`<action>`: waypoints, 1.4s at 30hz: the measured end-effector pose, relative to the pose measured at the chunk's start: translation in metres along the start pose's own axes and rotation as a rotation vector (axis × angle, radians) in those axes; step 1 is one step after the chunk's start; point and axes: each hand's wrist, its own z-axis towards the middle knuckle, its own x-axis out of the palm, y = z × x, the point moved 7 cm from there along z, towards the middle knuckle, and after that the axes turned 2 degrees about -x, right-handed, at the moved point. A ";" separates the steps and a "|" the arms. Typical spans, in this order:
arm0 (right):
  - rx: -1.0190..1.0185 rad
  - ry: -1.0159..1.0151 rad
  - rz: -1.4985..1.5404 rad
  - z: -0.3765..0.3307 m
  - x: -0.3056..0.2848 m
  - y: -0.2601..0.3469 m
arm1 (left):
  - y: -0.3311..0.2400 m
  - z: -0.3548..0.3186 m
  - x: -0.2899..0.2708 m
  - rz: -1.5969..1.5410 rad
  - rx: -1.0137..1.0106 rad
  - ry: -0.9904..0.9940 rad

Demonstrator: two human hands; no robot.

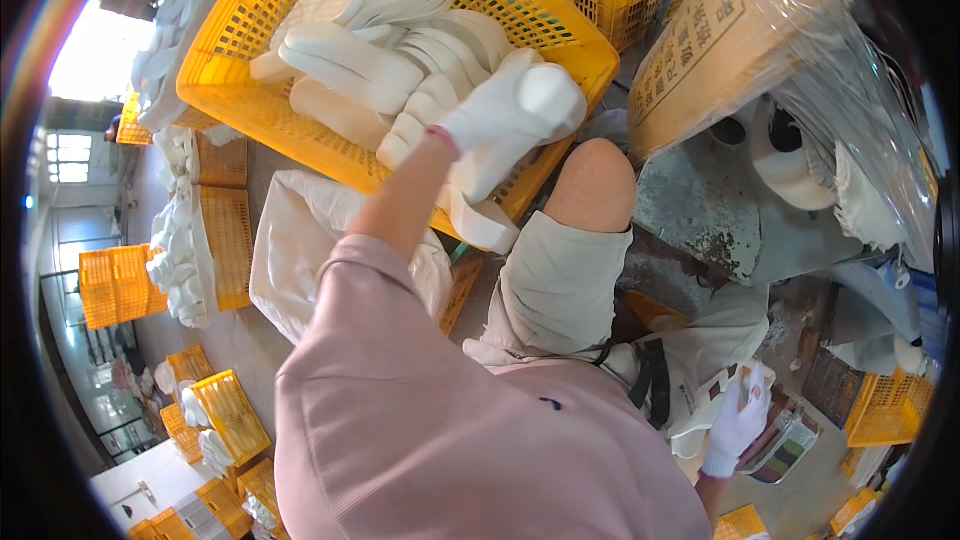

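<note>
Workshop floor [235, 340] with yellow crates [225, 235], white soles [350, 55] in yellow basket [250, 90].

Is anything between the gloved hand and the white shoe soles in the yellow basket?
Nothing visible. The left hand, in a white glove, already grips a white sole at the rim of the yellow basket. The right hand stays low, away from the basket.
</note>
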 end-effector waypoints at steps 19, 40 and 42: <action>0.576 0.867 1.716 0.032 0.089 0.190 | -0.033 -0.138 -0.076 -1.470 0.300 -0.430; -0.201 -0.360 0.186 0.204 -0.049 0.064 | -0.149 0.101 0.347 -0.944 -0.372 0.372; -0.281 -0.307 -0.060 0.244 -0.036 0.064 | -0.124 0.089 0.286 -0.262 -0.400 0.272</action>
